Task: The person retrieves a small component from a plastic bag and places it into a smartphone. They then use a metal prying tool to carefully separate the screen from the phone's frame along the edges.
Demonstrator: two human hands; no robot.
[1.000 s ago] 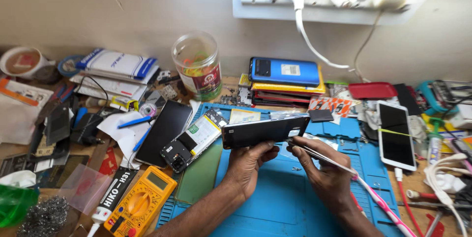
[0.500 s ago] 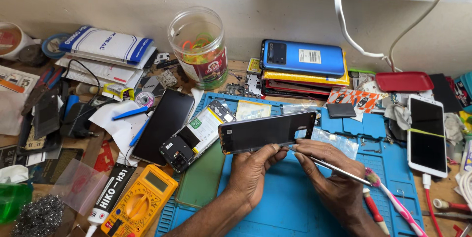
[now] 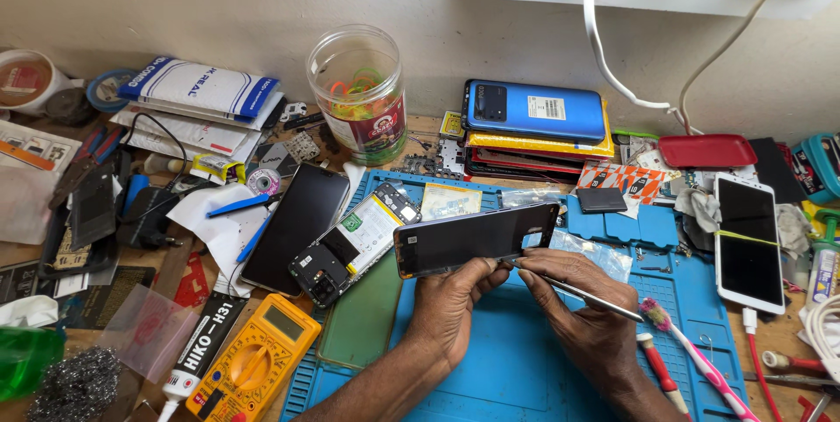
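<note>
Blue silicone work mat (image 3: pixel 525 369) fills more of the view than half a second ago, the wall strip sliding up out of frame. Above it, the black phone panel (image 3: pixel 477 238) remains held on edge, pinched from below by the left hand (image 3: pixel 451 304). The right hand (image 3: pixel 586 317) stays closed around thin metal tweezers (image 3: pixel 582 293), tip still touching the panel's lower edge.
</note>
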